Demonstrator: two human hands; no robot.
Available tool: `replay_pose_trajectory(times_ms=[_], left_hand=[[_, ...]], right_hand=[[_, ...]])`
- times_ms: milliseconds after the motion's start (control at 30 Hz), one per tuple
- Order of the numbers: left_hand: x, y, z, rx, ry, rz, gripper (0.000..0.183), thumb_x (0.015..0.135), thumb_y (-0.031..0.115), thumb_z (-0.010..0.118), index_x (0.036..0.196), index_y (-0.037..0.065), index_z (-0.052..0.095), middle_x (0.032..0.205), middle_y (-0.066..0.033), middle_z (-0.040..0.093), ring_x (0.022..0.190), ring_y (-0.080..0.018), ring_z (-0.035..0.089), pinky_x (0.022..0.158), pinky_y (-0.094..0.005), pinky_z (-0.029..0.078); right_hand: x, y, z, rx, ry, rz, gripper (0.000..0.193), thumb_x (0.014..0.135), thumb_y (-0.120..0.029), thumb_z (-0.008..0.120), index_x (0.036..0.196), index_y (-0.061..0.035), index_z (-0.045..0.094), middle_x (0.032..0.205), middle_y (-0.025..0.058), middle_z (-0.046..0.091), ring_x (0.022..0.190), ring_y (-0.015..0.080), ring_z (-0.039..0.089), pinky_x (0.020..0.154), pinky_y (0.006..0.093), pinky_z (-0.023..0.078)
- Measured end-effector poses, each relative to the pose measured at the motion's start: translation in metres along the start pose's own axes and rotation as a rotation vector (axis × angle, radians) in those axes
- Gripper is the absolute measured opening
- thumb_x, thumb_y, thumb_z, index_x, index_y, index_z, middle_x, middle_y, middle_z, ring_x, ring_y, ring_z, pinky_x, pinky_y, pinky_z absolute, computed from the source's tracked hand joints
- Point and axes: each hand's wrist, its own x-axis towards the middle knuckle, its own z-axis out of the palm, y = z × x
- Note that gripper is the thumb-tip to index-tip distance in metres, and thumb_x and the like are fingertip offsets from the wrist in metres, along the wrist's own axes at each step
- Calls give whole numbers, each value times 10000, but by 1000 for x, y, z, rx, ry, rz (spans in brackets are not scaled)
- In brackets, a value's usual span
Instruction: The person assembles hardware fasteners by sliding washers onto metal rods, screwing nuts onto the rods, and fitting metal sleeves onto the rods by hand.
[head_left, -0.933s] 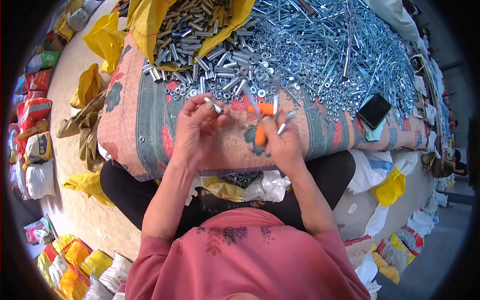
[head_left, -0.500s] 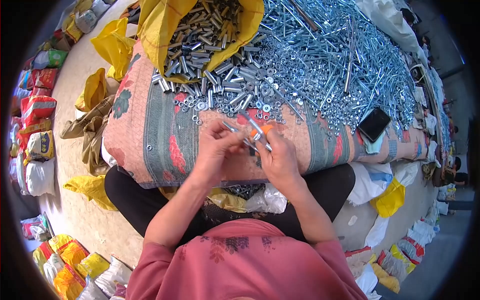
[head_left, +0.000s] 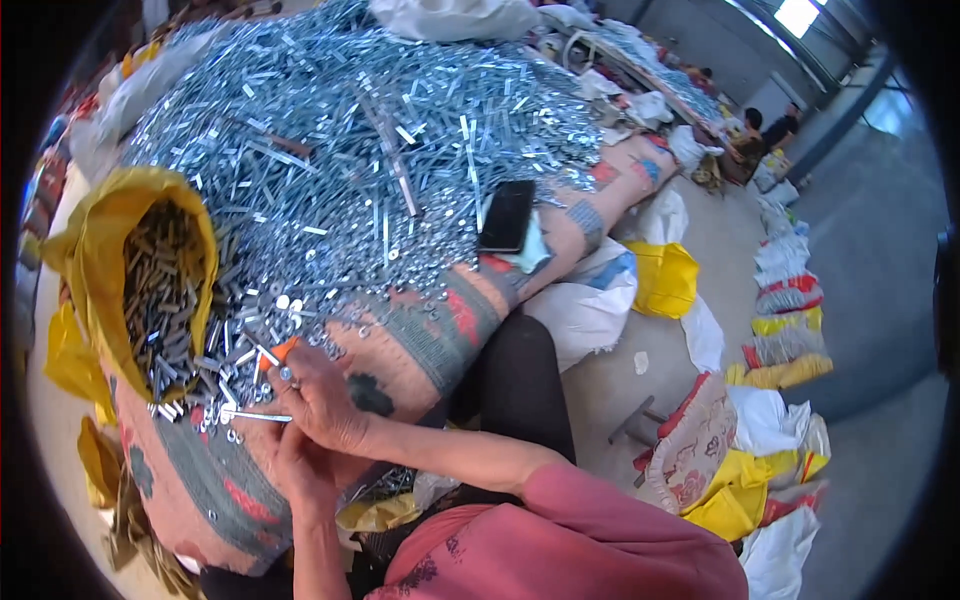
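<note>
Close together at the near edge of the pile are my hands. My left hand (head_left: pixel 303 468), partly hidden under the right, is closed with fingers bent around the end of a slim metal rod (head_left: pixel 260 416), which points left toward a washer. Closed above it, my right hand (head_left: pixel 325 400) grips a short metal bolt (head_left: pixel 268 356); something orange (head_left: pixel 278 353) wraps or lies by its fingers. A small bright metal piece (head_left: pixel 288 374) shows at the same fingers. Loose washers and nuts (head_left: pixel 290 302) lie just beyond.
A yellow sack (head_left: pixel 85 225) of metal tubes lies open at left. Heaped long bolts (head_left: pixel 330 120) cover the far side of the patterned cloth (head_left: pixel 400 340). A black phone (head_left: pixel 508 215) rests at the pile's right edge. White and yellow sacks (head_left: pixel 665 280) stand on the floor at right.
The view has swung to the right, so the pile and yellow sack now sit farther left. My hands have come closer together, with the right now over the left.
</note>
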Motion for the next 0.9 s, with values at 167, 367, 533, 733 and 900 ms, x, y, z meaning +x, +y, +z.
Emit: replay_pose_trajectory(times_ms=[167, 367, 533, 733, 900], left_hand=[[49, 26, -54, 248, 54, 42, 108, 845, 199, 512, 857, 98, 478, 600, 10, 413, 504, -137, 408, 459, -261, 365], [101, 41, -81, 1768, 297, 684, 319, 772, 269, 644, 881, 28, 466, 704, -142, 576, 635, -362, 541, 584, -444, 426], [115, 56, -93, 1483, 56, 531, 278, 735, 186, 667, 760, -4, 465, 612, -95, 516, 556, -213, 485, 542, -359, 392], [74, 66, -80, 747, 34, 207, 149, 839, 133, 589, 720, 100, 505, 577, 49, 439, 427, -25, 343, 349, -199, 229], [49, 33, -35, 201, 216, -106, 172, 824, 223, 606, 723, 171, 477, 570, 76, 376, 403, -16, 342, 335, -171, 209]], right_hand=[[7, 17, -11, 248, -41, 185, 289, 940, -290, 436, 956, -18, 530, 629, 84, 489, 595, 214, 499, 569, 341, 392], [11, 24, -21, 365, -90, 237, 305, 950, -277, 418, 978, -11, 564, 668, 5, 498, 618, 85, 453, 584, 250, 387], [20, 31, -25, 594, -134, 415, 267, 953, -220, 402, 1038, 1, 526, 720, 16, 556, 643, 77, 508, 619, 230, 429], [24, 5, -36, 530, -234, 368, 239, 931, -246, 428, 976, -32, 526, 743, 64, 590, 678, 150, 565, 647, 287, 450], [33, 28, -50, -140, -280, -182, 197, 840, -186, 540, 997, -67, 540, 1002, 69, 586, 860, 237, 592, 753, 347, 494]])
